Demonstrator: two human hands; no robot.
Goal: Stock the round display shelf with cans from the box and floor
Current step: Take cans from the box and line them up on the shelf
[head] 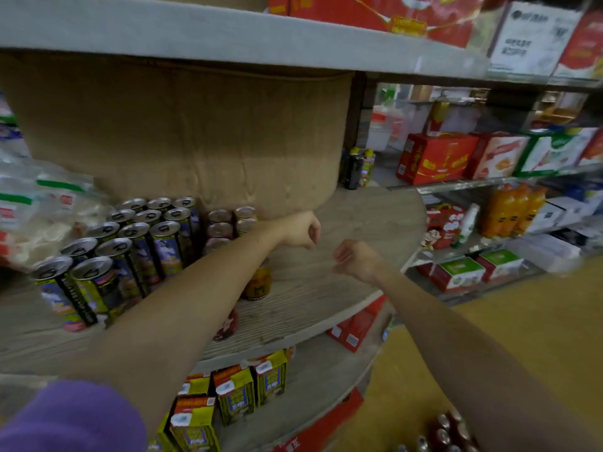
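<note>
Over the middle of the frame, both hands hang just above the bare boards of the round display shelf (365, 223), and neither holds a can. The left hand (301, 229) has its fingers curled loosely downward around nothing; the right hand (354, 259) is likewise loosely curled and empty, near the left but apart from it. By my reading they are between cans — one placement over, the next can not yet fetched.

Just left of the left forearm stand short cans with red lids (228, 223) in a tight block running back toward the cardboard core (182, 132), with a gold can (259, 282) and a dark red one (226, 324) nearer the shelf's edge, partly hidden by the arm. Packing them close probably leaves the open boards to the right free for more rows.

Further left, tall cans with yellow and purple labels (130, 252) stand upright in dense rows, pull-tabs up — a finished section, it seems.

At the bottom right of the frame, more cans with red tops (447, 432) wait low down, apparently on the floor; whether they sit in a box I cannot tell. On the tier below are yellow drink cartons (235, 393).
</note>
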